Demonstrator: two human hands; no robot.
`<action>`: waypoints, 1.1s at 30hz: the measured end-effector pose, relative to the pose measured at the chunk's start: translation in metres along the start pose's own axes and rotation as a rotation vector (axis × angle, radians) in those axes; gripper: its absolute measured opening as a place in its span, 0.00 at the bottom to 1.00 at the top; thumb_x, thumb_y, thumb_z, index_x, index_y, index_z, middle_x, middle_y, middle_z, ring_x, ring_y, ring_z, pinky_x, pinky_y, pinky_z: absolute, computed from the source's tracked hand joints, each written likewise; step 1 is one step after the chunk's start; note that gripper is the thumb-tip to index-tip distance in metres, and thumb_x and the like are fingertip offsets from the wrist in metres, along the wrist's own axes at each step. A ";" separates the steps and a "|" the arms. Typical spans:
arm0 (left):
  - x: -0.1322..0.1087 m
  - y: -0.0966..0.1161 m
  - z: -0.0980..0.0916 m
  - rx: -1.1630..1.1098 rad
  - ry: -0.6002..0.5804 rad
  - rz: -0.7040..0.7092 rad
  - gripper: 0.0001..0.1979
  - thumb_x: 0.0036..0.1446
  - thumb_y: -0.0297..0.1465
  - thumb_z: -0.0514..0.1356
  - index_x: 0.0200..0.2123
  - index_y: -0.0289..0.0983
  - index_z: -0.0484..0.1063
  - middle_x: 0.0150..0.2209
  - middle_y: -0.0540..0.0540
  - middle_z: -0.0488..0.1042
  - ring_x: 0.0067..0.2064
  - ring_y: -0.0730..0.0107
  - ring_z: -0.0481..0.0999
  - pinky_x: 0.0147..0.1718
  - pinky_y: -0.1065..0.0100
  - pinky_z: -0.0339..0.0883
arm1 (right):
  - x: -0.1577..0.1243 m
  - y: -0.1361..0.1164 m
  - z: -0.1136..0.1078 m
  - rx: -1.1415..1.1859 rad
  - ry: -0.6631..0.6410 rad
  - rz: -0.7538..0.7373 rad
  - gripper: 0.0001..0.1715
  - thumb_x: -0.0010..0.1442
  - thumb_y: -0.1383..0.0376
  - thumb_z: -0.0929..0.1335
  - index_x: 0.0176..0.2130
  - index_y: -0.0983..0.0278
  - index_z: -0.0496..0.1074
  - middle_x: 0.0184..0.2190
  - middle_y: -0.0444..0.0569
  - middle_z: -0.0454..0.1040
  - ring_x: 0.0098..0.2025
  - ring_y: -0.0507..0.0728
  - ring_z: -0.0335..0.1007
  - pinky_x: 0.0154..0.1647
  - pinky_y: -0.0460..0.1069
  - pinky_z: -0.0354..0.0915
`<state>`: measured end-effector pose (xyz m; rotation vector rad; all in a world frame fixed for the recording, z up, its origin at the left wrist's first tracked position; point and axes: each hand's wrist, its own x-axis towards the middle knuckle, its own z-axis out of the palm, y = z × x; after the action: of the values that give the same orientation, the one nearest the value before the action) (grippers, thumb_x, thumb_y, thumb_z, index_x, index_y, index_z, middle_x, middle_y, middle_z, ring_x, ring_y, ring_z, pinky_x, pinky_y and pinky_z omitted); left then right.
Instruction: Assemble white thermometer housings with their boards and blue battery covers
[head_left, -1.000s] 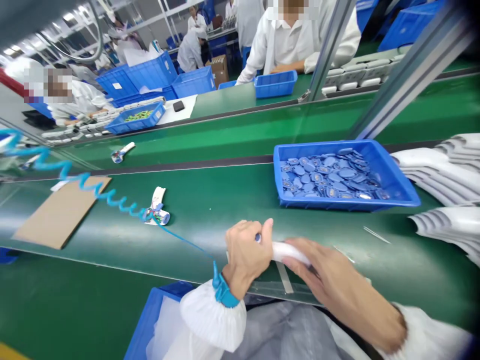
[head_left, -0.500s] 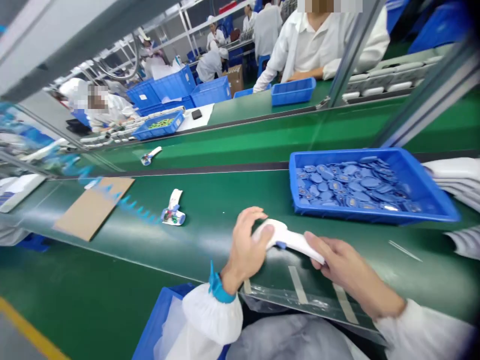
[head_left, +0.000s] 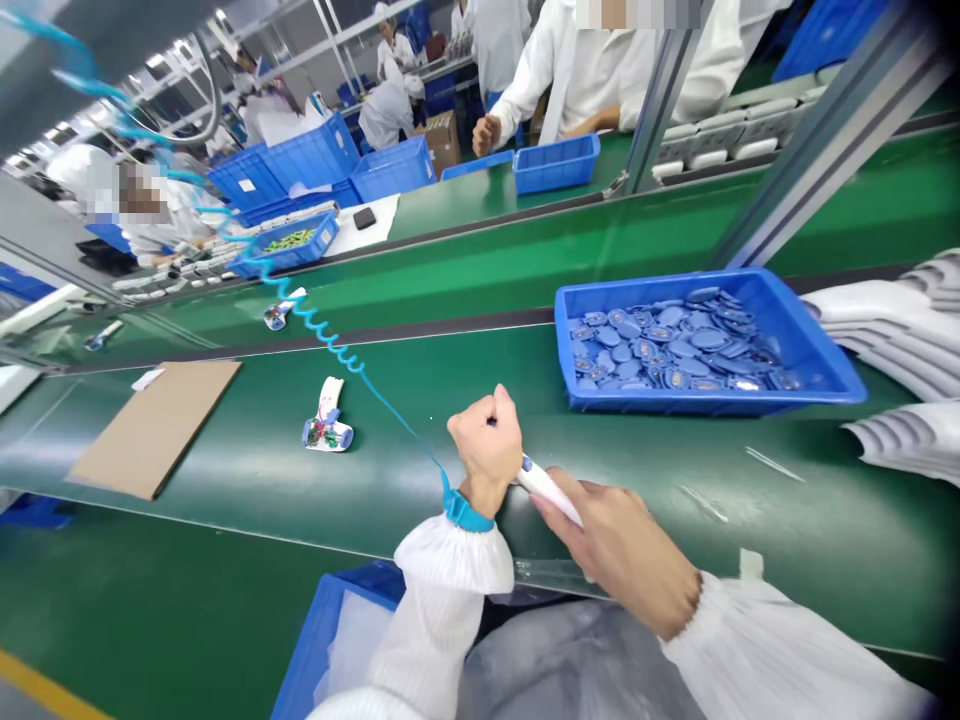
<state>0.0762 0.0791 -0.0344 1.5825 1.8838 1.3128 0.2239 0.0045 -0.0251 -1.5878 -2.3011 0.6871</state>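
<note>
A white gun-shaped plastic housing is held between my two hands above the green bench. My left hand is closed round its head end, which the fingers and palm mostly hide; a small blue part shows beside the hand. My right hand grips the handle end, fingers and thumb wrapped about it. A blue wrist strap with a coiled cord is on my left wrist. To the left lies an opened housing half with wires and a circuit board in it.
A blue bin of blue oval parts stands right of centre. Stacked white shells lie beyond it. Flat cardboard rests on the left. A metal post rises at right. Across the line sits a co-worker behind a blue tray.
My left hand has turned over and closed round the housing's head, hiding it. The housing and my right hand have tilted steeper. The view has shifted, and the coiled cord now stretches across the bench.
</note>
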 end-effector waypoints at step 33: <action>-0.037 -0.003 0.009 -0.555 0.145 -0.322 0.26 0.70 0.48 0.51 0.23 0.38 0.62 0.21 0.52 0.63 0.25 0.72 0.63 0.28 0.68 0.58 | -0.024 -0.033 0.032 -0.134 0.381 -0.087 0.19 0.73 0.63 0.59 0.40 0.67 0.76 0.23 0.46 0.76 0.18 0.55 0.71 0.19 0.51 0.52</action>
<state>0.0927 0.0492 -0.0515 0.8905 1.5688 1.6412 0.1914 -0.0350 -0.0342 -1.5079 -2.1491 0.1898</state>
